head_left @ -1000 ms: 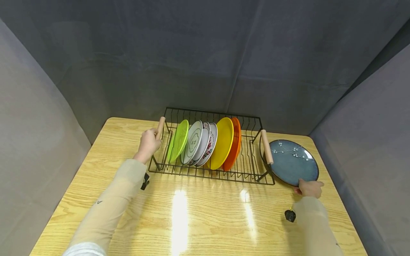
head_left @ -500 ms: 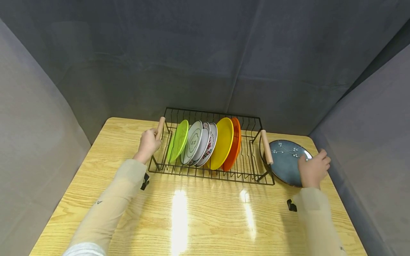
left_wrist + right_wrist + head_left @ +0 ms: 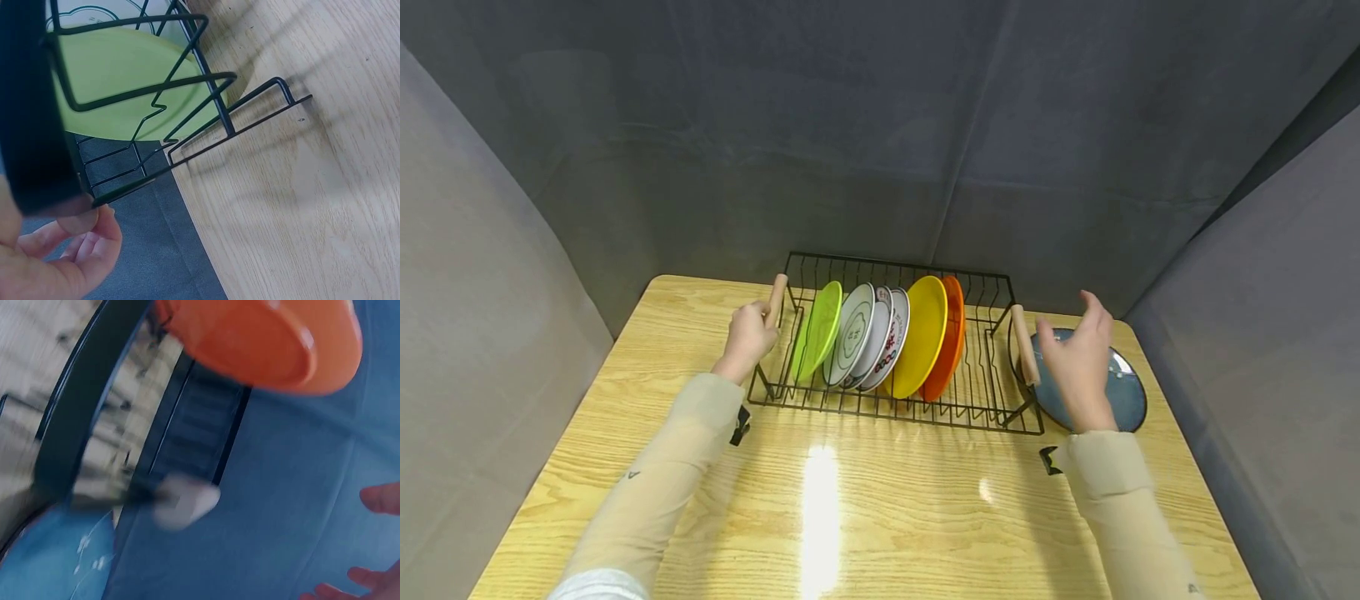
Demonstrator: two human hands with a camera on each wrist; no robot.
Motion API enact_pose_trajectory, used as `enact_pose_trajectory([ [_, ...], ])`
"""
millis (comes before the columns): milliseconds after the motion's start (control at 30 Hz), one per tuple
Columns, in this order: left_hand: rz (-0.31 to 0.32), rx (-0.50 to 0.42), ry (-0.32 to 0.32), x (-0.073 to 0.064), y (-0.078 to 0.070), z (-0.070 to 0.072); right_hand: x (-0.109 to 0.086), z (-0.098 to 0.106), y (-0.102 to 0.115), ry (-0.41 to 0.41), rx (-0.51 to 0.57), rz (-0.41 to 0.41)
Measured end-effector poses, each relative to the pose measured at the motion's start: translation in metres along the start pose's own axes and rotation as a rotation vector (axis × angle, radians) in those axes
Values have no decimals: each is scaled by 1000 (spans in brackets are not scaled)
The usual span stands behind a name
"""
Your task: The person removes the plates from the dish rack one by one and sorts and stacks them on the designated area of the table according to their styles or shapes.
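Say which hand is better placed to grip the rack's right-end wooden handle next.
Right, most likely. The right hand looks open, holds nothing and is near the right-end handle in the head view. The left hand grips the left-end handle, at the rack's opposite end.

- Back wall (image 3: pixel 760 133): dark grey cloth, one long slanting crease (image 3: pixel 970 133) right of middle; reads bluer in both wrist views.
- Left panel (image 3: pixel 467 275) and right panel (image 3: pixel 1262 333): paler grey cloth, flanking the table.
- Table (image 3: pixel 910 525): light yellowish wood, grain visible, back left corner rounded.
- Light: long white glare (image 3: pixel 822 517) on tabletop, smaller bright spot (image 3: pixel 987 492) to its right.
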State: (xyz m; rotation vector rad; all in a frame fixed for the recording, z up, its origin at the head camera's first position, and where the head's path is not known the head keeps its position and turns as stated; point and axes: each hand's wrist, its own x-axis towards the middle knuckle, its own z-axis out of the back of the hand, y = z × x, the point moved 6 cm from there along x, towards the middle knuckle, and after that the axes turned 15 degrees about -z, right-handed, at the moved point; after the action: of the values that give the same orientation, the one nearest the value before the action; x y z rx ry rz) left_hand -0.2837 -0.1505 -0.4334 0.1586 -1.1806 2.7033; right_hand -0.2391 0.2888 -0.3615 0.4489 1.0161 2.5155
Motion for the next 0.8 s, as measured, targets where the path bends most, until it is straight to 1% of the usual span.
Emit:
enact_pose_trajectory([
  [67, 3, 2, -3, 0, 0, 0, -6, -7, 9, 38, 11, 22],
  [267, 9, -4, -1, 0, 0, 0, -23, -30, 27, 154, 21, 39],
  [533, 9, 13, 2, -1, 0, 1, -40, -57, 43, 241, 17, 115],
  [700, 1, 13, 0, 0, 0, 0, -48, -73, 43, 324, -23, 81],
  [800, -7, 15, -3, 0, 0, 0, -51, -82, 41, 349, -39, 66],
])
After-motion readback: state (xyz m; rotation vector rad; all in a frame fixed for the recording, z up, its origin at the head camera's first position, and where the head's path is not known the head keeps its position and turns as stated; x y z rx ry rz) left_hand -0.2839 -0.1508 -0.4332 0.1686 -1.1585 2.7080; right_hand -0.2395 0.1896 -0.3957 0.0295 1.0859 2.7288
